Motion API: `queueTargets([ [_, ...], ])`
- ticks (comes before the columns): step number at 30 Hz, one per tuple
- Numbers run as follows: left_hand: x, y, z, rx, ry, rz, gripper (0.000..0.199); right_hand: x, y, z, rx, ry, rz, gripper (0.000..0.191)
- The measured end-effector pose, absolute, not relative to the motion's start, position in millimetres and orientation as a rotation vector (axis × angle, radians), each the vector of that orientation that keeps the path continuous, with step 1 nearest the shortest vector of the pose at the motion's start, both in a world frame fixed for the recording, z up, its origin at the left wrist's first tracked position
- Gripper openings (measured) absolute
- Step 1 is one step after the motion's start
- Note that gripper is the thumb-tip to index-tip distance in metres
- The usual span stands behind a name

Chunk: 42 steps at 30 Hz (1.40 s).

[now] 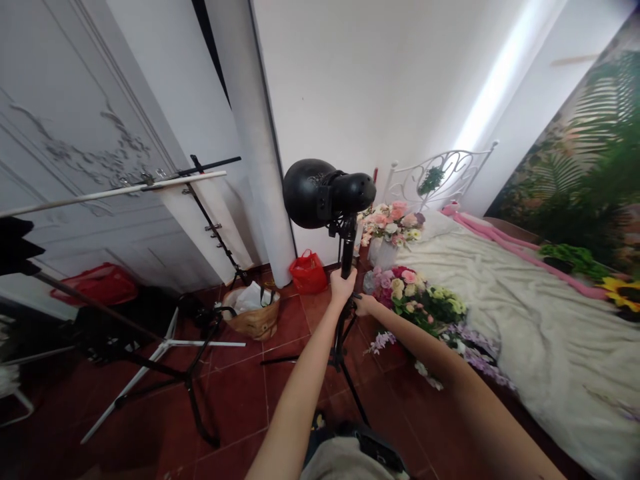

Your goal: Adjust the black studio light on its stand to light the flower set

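Studio lamp (327, 193): sat atop a black stand (355, 393), directly before the person.
Left hand (343, 285): its grip was clamped around the pole (348, 255) below the lamp.
Right hand (367, 305): was placed just lower; I could not tell whether its grip was closed.
Stand handling: called for firm left-hand support against the top-heavy load.
Floor obstructions: flowers (407, 293) crowded the right; a red bag (309, 273) and basket (256, 319) stood left.

Left hand (343, 285) round black stand (348, 250), right hand (367, 305) against it just below; lamp head (325, 193) on top; flowers (410, 293) beside bed (550, 333); red bag (308, 273), basket (257, 323) on tiled floor (237, 403).
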<state>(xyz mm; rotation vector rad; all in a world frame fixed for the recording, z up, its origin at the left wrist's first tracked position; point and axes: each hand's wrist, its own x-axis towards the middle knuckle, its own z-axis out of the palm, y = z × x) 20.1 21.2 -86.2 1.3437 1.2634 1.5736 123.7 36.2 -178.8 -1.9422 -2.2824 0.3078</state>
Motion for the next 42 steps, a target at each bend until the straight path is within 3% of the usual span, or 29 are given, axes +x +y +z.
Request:
queueTargets([
  [3,20.4,23.0,-87.7,1.343,1.275,1.579,0.03,126.7,21.5,-185.6,-1.913,-2.344,0.342,0.024],
  [10,19.8,25.2,-90.9,1.381,1.265,1.592,0.029,124.0,9.4,-205.4,-1.977,-2.289,0.271,0.028],
  [21,19.2,26.9,-92.5,1.347,1.268,1.519,0.033,111.7,-30.8,-245.5,-1.945,-2.217,0.245,0.071],
  [26,18.2,26.2,-91.6,1.376,1.246,1.523,0.032,109.8,-51.3,-256.8,-1.985,-2.153,0.27,0.074],
  [32,17.6,26.2,-91.8,1.375,1.227,1.507,0.032,122.6,-83.6,-288.0,-2.108,-2.009,0.537,0.078],
  [37,17.5,24.8,-89.2,1.35,1.211,1.503,0.033,122.7,-72.1,-257.9,-1.745,-1.88,0.388,0.083],
  [39,17.6,24.0,-87.9,1.357,1.216,1.492,0.033,116.1,-58.5,-234.7,-1.621,-1.835,0.324,0.077],
  [42,16.9,22.4,-86.4,1.367,1.206,1.498,0.033,102.7,-37.4,-205.3,-1.512,-1.802,0.373,0.052],
])
